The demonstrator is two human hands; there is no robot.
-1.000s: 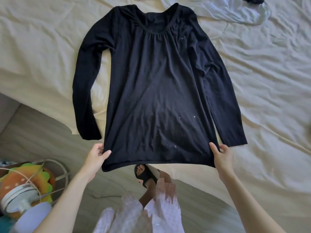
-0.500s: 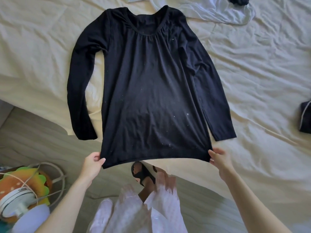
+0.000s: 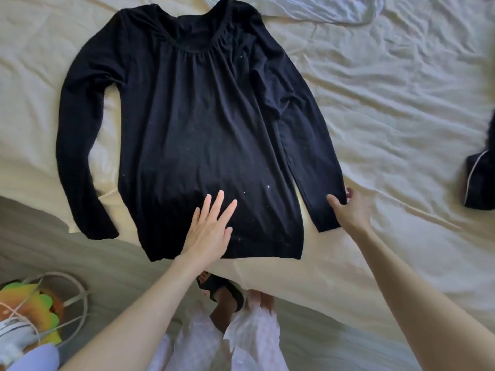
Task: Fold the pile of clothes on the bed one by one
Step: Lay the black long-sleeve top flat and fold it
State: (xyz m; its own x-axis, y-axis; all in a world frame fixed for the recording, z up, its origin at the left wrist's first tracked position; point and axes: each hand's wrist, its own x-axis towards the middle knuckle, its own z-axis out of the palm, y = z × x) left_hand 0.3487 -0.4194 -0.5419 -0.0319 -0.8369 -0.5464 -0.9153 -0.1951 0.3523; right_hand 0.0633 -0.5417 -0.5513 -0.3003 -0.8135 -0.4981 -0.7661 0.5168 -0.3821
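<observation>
Black top flat on bed, neck at twelve o'clock. Our left hand flat, fingers straight, pinning hem. Our right hand pinches cuff at three o'clock, ready for sleeve fold.

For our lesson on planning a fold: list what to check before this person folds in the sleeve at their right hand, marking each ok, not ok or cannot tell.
1. Black top lies flat, front up: ok.
2. Left hand presses the body flat: ok.
3. Right hand has a grip on the sleeve cuff: ok.
4. Other sleeve lies straight: ok.
5. Hem fully on the bed: cannot tell.
</observation>
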